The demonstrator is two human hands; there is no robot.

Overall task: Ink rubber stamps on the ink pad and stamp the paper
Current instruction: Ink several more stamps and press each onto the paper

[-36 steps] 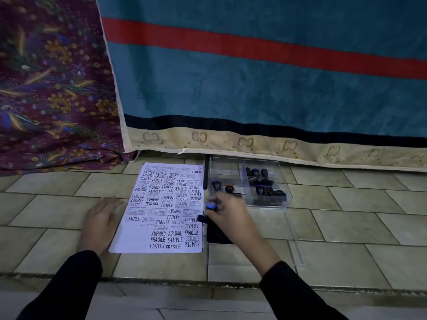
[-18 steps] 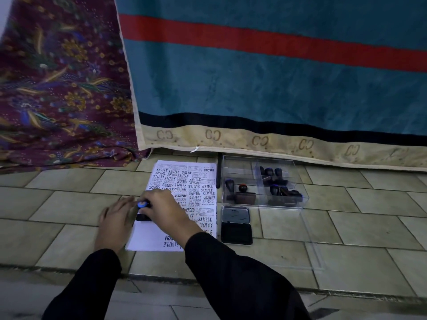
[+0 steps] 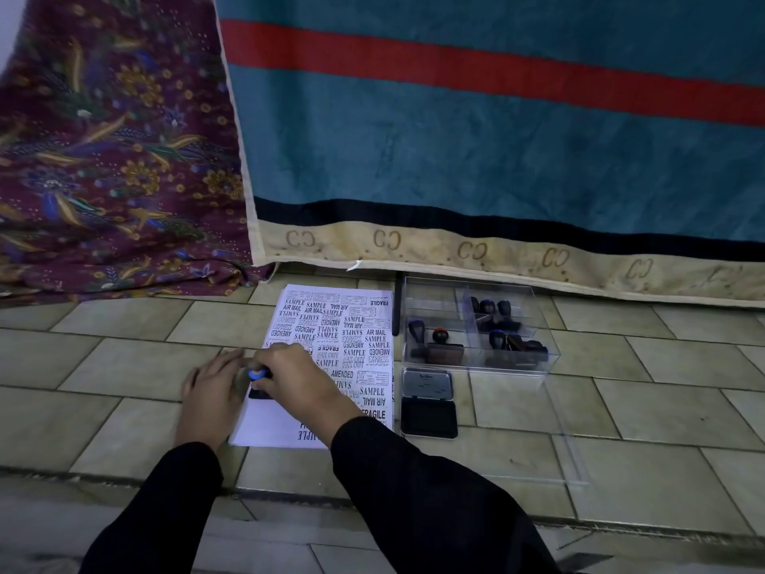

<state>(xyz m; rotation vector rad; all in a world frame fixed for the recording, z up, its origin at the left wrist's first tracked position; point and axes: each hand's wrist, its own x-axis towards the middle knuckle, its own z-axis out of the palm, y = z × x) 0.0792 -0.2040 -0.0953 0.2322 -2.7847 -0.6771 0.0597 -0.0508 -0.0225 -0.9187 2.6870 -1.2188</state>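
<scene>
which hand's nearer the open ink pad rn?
Right. The right hand presses a blue-topped stamp on the paper, left of the ink pad. The left hand lies flat on the paper's far left edge, farther from the pad.

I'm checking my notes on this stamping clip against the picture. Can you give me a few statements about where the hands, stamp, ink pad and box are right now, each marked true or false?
1. The right hand presses a blue-topped rubber stamp on the white printed paper sheet. True.
2. The left hand is lifting a stamp out of the clear plastic box. False: it lies flat at the paper's left edge.
3. The black ink pad lies open, right of the paper. True.
4. The clear box is empty. False: it holds several dark-handled stamps.
5. The paper's lower left corner is already crowded with prints. False: that area is bare.
</scene>
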